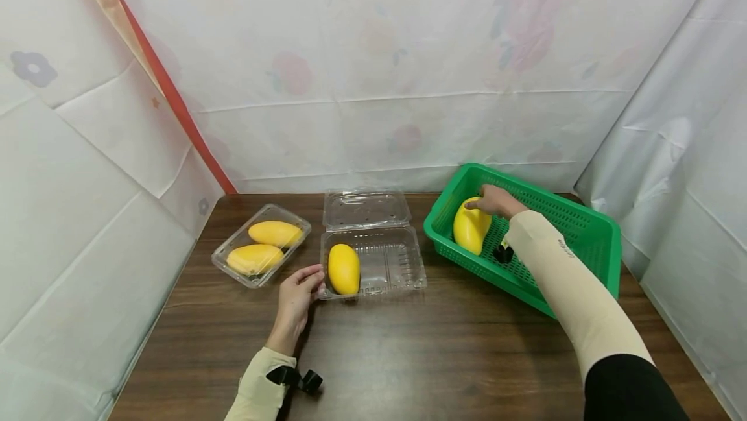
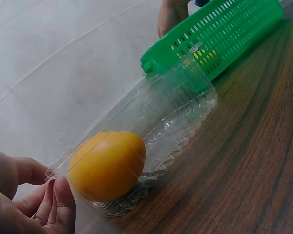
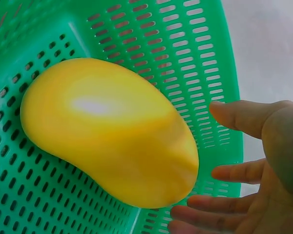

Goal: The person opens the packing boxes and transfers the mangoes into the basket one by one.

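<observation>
My left hand [image 1: 299, 298] pinches the near left corner of an open clear plastic clamshell box [image 1: 388, 262] between thumb and fingers. One yellow mango [image 1: 343, 269] lies in the left half of that box; its lid [image 1: 366, 209] is folded back towards the wall. Over the green basket, my right hand [image 1: 498, 201] reaches in at another yellow mango [image 1: 469, 229]. In the right wrist view the fingers [image 3: 239, 117] are spread and straight, beside one end of this mango [image 3: 112, 131], and do not grip it.
On the left of the brown table [image 1: 373, 356] stands a lidded clear box [image 1: 238, 247] with two mangoes [image 1: 274, 233] inside. The perforated green basket [image 1: 607, 239] sits at an angle on the right. White patterned sheeting [image 1: 373, 71] hangs behind and at both sides.
</observation>
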Demonstrator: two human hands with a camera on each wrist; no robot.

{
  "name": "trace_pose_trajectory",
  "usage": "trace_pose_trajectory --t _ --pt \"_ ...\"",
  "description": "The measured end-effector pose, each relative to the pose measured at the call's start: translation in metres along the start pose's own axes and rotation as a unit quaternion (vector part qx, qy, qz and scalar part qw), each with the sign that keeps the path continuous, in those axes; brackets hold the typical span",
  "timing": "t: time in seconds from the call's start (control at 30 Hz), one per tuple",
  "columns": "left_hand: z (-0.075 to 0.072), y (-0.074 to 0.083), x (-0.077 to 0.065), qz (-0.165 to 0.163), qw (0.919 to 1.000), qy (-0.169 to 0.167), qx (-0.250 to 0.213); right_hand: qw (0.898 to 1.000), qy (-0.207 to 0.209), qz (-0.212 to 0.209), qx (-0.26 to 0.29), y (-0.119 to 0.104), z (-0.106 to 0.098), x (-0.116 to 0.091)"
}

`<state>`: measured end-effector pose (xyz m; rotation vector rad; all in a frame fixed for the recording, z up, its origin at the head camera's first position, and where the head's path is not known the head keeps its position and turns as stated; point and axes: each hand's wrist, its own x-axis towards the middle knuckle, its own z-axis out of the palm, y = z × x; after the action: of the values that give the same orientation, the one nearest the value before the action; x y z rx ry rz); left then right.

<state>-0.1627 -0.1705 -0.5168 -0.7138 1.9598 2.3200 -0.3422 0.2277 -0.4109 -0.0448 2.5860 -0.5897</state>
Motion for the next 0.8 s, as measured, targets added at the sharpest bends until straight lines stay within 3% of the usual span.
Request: trace_pose_trajectory --t 0.3,0.8 --pt "0.0 -0.001 0.001 0.0 1.0 -0.001 0.003 0.999 0.02 -0.027 -0.023 -0.006 -0.005 -0.001" --pt "-0.001 -0.001 0.0 -0.001 0.9999 -0.002 0.012 0.993 0.049 -0.088 -0.054 -0.039 -0.01 -0.01"
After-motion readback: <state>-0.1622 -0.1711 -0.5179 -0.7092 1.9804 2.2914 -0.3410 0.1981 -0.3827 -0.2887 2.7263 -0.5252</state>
